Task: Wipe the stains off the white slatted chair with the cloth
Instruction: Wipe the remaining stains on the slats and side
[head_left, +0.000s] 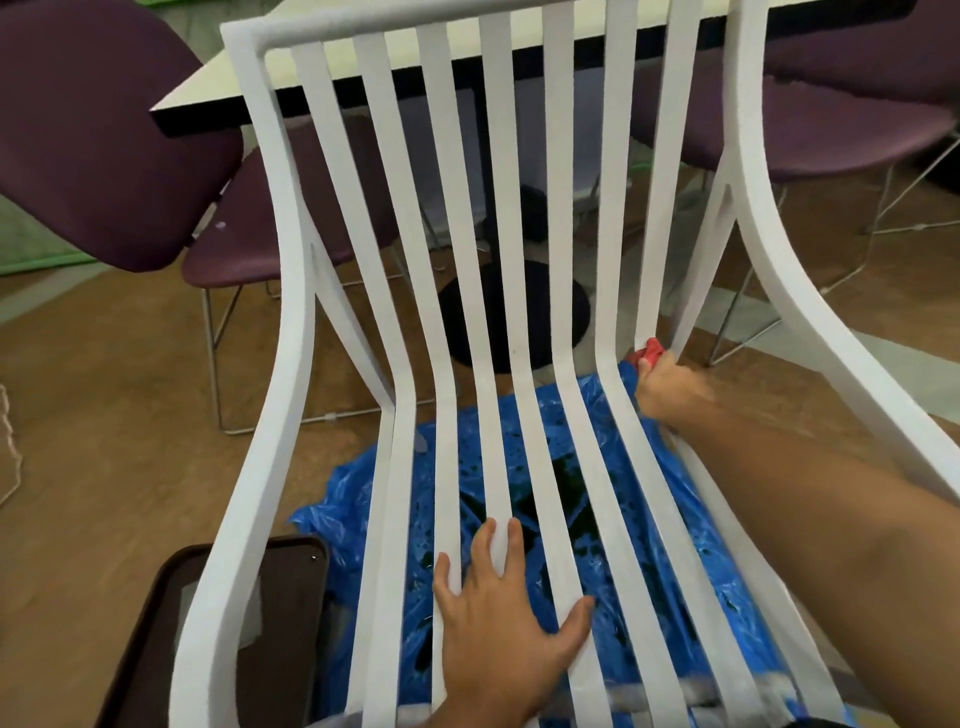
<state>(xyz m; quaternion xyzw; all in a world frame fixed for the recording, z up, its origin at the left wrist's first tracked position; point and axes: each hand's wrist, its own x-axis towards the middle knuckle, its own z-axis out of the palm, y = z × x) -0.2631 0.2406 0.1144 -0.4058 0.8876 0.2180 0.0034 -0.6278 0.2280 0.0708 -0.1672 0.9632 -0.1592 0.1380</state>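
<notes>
The white slatted chair (498, 218) fills the view, its back slats rising away from me and its seat slats running toward me. My left hand (506, 618) lies flat on the seat slats near the front, fingers spread and straight. My right hand (670, 387) reaches to the bend where the seat meets the back, at the right side, and grips a red cloth (649, 352) against the rightmost slats. Only a small part of the cloth shows past the fingers.
A blue plastic sheet (722, 571) with dark wet patches lies on the floor under the chair. A dark tray (171, 613) sits at the lower left. Purple chairs (93, 135) and a table (218, 88) with a black round base stand behind.
</notes>
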